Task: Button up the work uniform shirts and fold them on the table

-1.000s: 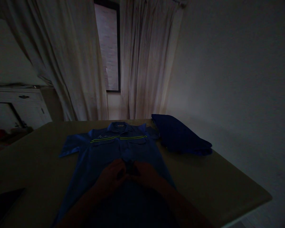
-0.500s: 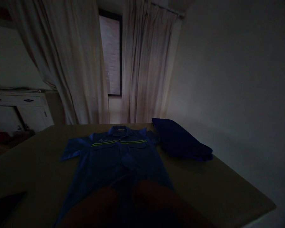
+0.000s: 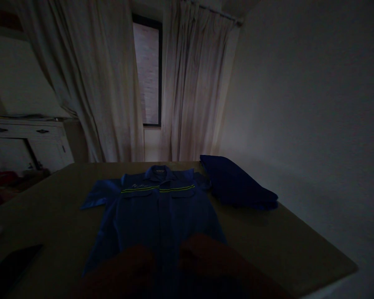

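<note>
I have the counter (image 3: 302,241) running out past the shirt on every side I can see. The blue shirt (image 3: 139,222) lies front up on it, collar at the far end, with its lower part lost in the dark around my hands. Just right of the shirt's far sleeve sits a darker blue folded cloth (image 3: 237,182); I can't tell whether the two touch.

Over the near part of the shirt, my left hand (image 3: 132,265) and right hand (image 3: 202,253) have drawn nearer to me and a little apart, one on each side of the front strip (image 3: 166,220). Both look narrow, fingers curled in; it's too dim to tell whether either pinches fabric.

Well left of the shirt is a dark flat object (image 3: 14,263). The strip, puckered half a second ago, now runs straight below the yellow stripes (image 3: 177,189), so I judge the upper front settled and the work now at the nearer part.
</note>
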`<state>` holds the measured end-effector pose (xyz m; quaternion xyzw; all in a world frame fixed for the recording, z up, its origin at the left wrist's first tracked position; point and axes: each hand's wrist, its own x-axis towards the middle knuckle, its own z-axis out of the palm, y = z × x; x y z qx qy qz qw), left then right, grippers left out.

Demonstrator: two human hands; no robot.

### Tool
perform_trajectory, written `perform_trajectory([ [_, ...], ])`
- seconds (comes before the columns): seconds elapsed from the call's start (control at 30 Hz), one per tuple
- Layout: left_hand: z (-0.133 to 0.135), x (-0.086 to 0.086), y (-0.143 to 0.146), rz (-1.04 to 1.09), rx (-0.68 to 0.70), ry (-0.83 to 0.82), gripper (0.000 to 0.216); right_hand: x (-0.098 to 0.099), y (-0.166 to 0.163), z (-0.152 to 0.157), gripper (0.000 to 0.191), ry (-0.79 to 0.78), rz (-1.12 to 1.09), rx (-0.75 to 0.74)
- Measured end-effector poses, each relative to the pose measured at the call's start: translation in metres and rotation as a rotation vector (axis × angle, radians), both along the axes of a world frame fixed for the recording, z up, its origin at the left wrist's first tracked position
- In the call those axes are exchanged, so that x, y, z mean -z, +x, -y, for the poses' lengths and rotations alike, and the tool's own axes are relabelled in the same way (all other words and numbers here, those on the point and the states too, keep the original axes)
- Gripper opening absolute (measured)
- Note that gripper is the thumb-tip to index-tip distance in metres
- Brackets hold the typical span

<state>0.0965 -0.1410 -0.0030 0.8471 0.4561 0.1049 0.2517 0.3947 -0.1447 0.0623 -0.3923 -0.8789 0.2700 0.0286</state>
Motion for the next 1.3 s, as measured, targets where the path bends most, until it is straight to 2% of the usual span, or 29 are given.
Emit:
perform_trajectory([
  [0.07, -0.018, -0.012, 0.013, -0.059, -0.005, 0.084, 0.036, 0.009, -0.011, -0.006, 0.028, 0.156, 0.002, 0.117],
  [0.17, -0.043, -0.01, 0.034, -0.182, -0.086, 0.213, 0.054, 0.027, -0.028, -0.016, 0.034, 0.31, 0.025, 0.111],
  [0.33, -0.068, 0.021, 0.049, -0.364, -0.134, 0.217, 0.061, 0.046, -0.043, -0.03, 0.059, 0.357, 0.129, 0.021],
  [0.4, -0.077, 0.029, 0.048, -0.359, -0.136, 0.28, 0.06, 0.047, -0.045, -0.039, 0.059, 0.387, 0.129, 0.03],
  [0.57, -0.104, 0.031, 0.049, -0.345, -0.117, 0.309, 0.058, 0.048, -0.045, -0.068, 0.047, 0.418, 0.124, 0.056],
  [0.7, -0.119, 0.033, 0.05, -0.296, -0.139, 0.351, 0.055, 0.055, -0.042, -0.088, 0.044, 0.377, 0.064, 0.118],
  [0.8, -0.117, 0.03, 0.048, -0.129, -0.176, 0.416, 0.051, 0.061, -0.036, -0.093, 0.044, 0.307, -0.026, 0.167],
  [0.9, -0.105, 0.02, 0.046, 0.038, -0.191, 0.432, 0.034, 0.061, -0.027, -0.092, 0.028, 0.24, -0.11, 0.186],
  [1.0, -0.087, 0.01, 0.045, 0.038, -0.153, 0.264, 0.027, 0.056, -0.025, -0.085, 0.02, 0.251, -0.157, 0.191],
  [1.1, -0.073, 0.01, 0.044, 0.074, 0.002, 0.148, 0.021, 0.051, -0.036, -0.069, 0.018, 0.324, -0.113, 0.266],
  [1.13, -0.071, 0.013, 0.043, 0.129, 0.062, 0.125, 0.023, 0.05, -0.041, -0.062, 0.019, 0.321, -0.072, 0.297],
  [1.2, -0.07, 0.018, 0.04, 0.267, 0.146, 0.073, 0.035, 0.049, -0.052, -0.049, 0.033, 0.275, 0.02, 0.36],
  [1.27, -0.071, 0.022, 0.039, 0.367, 0.175, 0.009, 0.044, 0.051, -0.059, -0.04, 0.045, 0.229, 0.096, 0.437],
  [1.3, -0.072, 0.022, 0.038, 0.392, 0.166, -0.021, 0.045, 0.052, -0.06, -0.038, 0.045, 0.22, 0.121, 0.476],
])
